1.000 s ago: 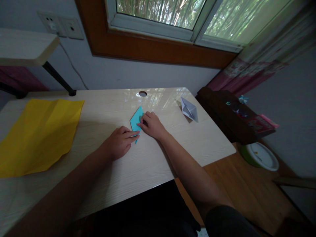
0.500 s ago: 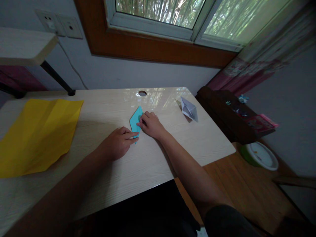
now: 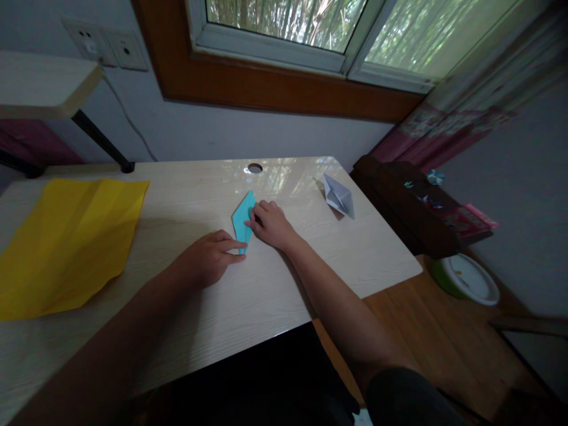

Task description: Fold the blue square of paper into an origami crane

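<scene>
A folded piece of turquoise paper (image 3: pixel 242 218), kite-shaped with a narrow lower end, lies on the white wood-grain table (image 3: pixel 275 296). My left hand (image 3: pixel 212 258) is at that lower end from the left. Its index finger lies across the paper and its thumb is stretched out just below, the two tips apart. On the paper's right edge rests my right hand (image 3: pixel 271 223), its fingers curled and closed against the thumb. The right fingertips partly cover the paper's edge. Farther right on the table stands a folded white paper shape (image 3: pixel 339 196).
A large yellow sheet (image 3: pixel 75 248) covers the table's left part. A raised shelf (image 3: pixel 44 83) on black legs stands at the back left. Near the back edge is a round cable hole (image 3: pixel 255 168). A green-and-white bin (image 3: pixel 470 278) sits on the floor to the right.
My left index finger and thumb have shifted slightly down and left and spread a little, showing more of the paper's lower end. My right hand has hardly moved.
</scene>
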### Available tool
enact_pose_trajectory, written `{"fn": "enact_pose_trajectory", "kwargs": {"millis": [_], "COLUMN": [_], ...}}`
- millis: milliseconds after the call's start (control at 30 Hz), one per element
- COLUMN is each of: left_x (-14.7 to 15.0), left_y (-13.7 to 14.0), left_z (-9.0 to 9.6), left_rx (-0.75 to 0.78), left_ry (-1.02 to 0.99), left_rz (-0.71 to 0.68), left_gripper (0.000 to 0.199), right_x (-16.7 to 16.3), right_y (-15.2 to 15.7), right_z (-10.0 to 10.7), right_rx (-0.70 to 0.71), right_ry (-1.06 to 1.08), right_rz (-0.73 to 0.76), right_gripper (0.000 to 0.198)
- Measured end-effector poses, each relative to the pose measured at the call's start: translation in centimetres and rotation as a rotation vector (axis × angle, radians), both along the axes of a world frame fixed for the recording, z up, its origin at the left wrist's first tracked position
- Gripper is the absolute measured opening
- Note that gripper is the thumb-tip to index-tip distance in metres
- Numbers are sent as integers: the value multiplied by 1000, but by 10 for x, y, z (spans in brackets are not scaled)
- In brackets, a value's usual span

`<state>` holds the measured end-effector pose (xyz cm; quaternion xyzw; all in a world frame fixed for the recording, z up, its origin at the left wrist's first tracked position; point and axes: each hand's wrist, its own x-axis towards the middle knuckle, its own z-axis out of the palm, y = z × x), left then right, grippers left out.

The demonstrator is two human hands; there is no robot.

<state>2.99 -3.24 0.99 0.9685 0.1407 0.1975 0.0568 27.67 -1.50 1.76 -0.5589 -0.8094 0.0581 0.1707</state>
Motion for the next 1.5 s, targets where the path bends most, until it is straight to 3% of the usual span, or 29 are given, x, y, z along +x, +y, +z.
{"fn": "enact_pose_trajectory", "kwargs": {"millis": [200,533,700,867,1100,1300,1500], "left_x": [0,0,-1,-1,0,2,-2], "left_y": [1,0,1,0,0,-1,5], "left_z": [3,0,-1,3,2,1,3], "left_rx": [-13,-14,-30,-41,-27,-100,-46], "left_ry": [-1,-11,-29,-47,-69,-115,-205], "left_rz": [-20,-14,-18,-18,-18,-17,95], "left_gripper": [42,42,42,39,37,48,47], "right_x": [0,1,6,10,8,9,11], "right_y": [1,8,9,4,0,4,3], "right_z": [-1,-9,-12,-9,-12,-16,-13], "right_rx": [-5,76,112,131,188,175,123], "right_ry": [18,60,206,456,364,293,365], "right_rz": [-50,-416,-444,-318,121,193,283], "right_gripper": [20,17,18,20,13,14,13]}}
